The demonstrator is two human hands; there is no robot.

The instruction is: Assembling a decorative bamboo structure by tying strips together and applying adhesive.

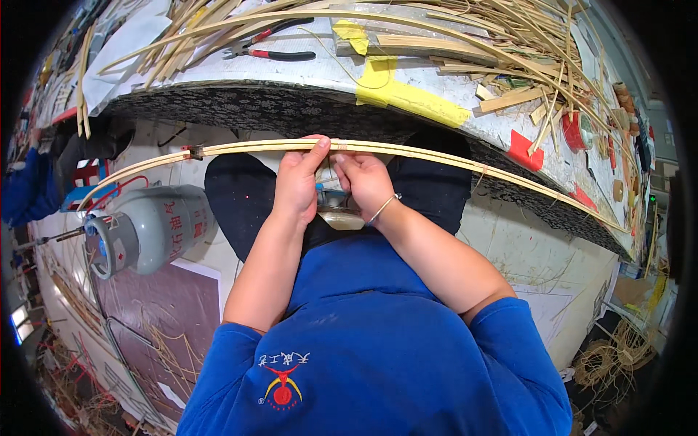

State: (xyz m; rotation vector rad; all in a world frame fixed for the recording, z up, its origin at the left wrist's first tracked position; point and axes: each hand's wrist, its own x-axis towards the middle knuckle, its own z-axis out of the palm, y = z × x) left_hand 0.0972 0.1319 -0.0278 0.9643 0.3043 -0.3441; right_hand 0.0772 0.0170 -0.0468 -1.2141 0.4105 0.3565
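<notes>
A pair of long, thin bamboo strips (429, 154) runs side by side across my lap in a shallow arc, ends curving down on both sides. My left hand (297, 178) is closed on the strips near their middle, thumb over the top. Just beside it, my right hand (366, 182) has its fingers pinched at the strips' lower edge; what lies between the fingertips is hidden. A pale wrapping (342, 145) circles the strips between the hands. Farther left, a small dark binding (193, 152) joins them. Below my hands is a partly covered rounded metal object (340, 218).
The cluttered workbench (291, 73) ahead bears red-handled pliers (280, 55), yellow tape (414, 98), many loose bamboo strips (502, 36) and a red tape roll (576, 132). A grey gas cylinder (163, 221) lies at my left. Coiled thin strips (618, 352) sit on the right floor.
</notes>
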